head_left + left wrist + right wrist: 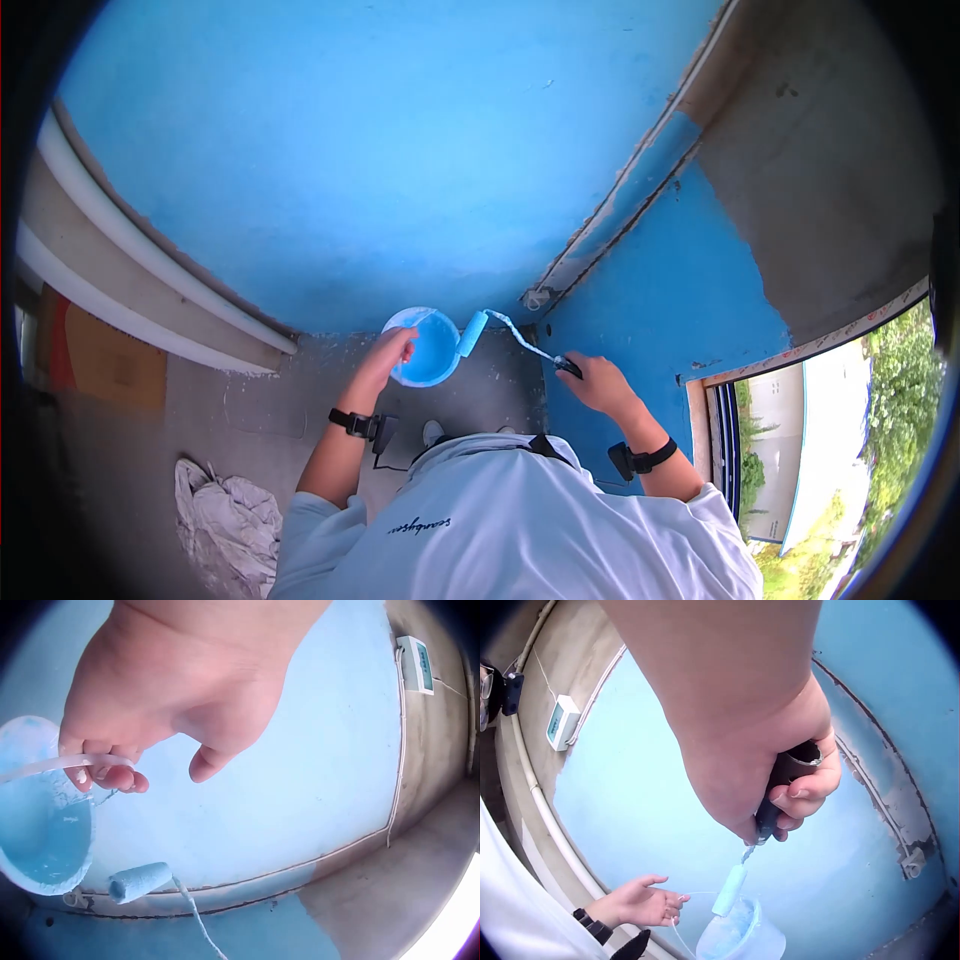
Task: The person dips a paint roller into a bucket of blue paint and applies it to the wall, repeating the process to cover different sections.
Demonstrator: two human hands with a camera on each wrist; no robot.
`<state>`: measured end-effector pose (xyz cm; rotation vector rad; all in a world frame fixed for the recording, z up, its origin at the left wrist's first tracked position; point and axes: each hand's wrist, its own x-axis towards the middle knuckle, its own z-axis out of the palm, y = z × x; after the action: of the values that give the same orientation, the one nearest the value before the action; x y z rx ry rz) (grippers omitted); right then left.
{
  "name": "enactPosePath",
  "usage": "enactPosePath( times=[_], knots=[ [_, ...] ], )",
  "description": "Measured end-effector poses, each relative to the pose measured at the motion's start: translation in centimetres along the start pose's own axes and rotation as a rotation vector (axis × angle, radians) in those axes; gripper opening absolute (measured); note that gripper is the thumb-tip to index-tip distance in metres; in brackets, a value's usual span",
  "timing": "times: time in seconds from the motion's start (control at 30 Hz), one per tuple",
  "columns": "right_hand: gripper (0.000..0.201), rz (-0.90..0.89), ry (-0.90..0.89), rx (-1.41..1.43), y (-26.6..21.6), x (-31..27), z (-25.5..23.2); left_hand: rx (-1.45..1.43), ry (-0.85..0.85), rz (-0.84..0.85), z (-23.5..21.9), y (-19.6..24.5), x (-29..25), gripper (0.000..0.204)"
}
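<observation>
My left hand [385, 358] holds a bucket [397, 372] by its thin handle [45, 766], the fingers curled round it and the thumb held apart. Light blue paint [45, 840] coats the inside of the bucket. In my right hand [780, 757] is the black grip [769, 806] of a paint roller, fingers and thumb wrapped round it. The blue roller head [472, 334] is beside the bucket's right rim in the head view; whether it touches the rim I cannot tell.
A blue-painted wall [380, 150] stands in front, with a pipe [150, 220] at left and a window [800, 440] at right. Crumpled cloth [228, 530] and a brown board [110, 360] are at the left. A small white box [416, 665] hangs on the wall.
</observation>
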<state>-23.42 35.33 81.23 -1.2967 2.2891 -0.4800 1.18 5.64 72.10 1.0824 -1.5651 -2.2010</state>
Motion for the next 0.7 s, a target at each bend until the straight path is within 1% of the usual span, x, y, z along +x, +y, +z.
enactPosePath(
  times=[0.1,0.17,0.2,0.27,0.3,0.37,0.5,0.53,0.57,0.6,0.7],
  knots=[
    [0.028,0.012,-0.058,-0.044,-2.2,0.2,-0.3,-0.021,-0.022,-0.011,2.4,1.9,0.6,0.027],
    [0.028,0.005,-0.078,-0.098,-3.0,0.6,0.0,0.070,-0.100,0.043,3.4,2.4,1.0,0.027],
    [0.028,0.004,-0.089,-0.105,-3.1,1.0,0.5,0.059,-0.096,0.038,3.9,2.7,1.1,0.027],
    [0.029,-0.013,-0.090,-0.232,-2.9,2.2,1.8,0.116,-0.154,0.037,4.9,3.6,1.0,0.028],
    [0.029,-0.014,-0.100,-0.235,-3.3,2.7,2.3,0.123,-0.181,0.033,5.4,4.3,0.6,0.028],
    [0.031,-0.019,-0.128,-0.353,-4.4,3.8,3.6,0.110,-0.191,0.036,5.8,3.9,1.0,0.028],
    [0.033,0.008,-0.195,-0.392,-5.7,6.4,6.8,0.105,-0.228,0.050,6.7,4.3,0.4,0.030],
    [0.033,0.017,-0.246,-0.392,-5.9,6.8,7.4,0.114,-0.229,0.057,6.6,4.3,0.3,0.030],
    [0.034,0.023,-0.300,-0.392,-6.5,7.0,7.6,0.109,-0.222,0.052,6.3,4.2,0.3,0.030],
    [0.034,0.018,-0.308,-0.393,-6.9,7.0,7.3,0.096,-0.229,0.061,5.9,4.1,0.4,0.031],
    [0.032,-0.009,-0.282,-0.420,-7.8,5.7,4.2,0.081,-0.226,0.055,5.5,4.5,-0.1,0.032]
  ],
)
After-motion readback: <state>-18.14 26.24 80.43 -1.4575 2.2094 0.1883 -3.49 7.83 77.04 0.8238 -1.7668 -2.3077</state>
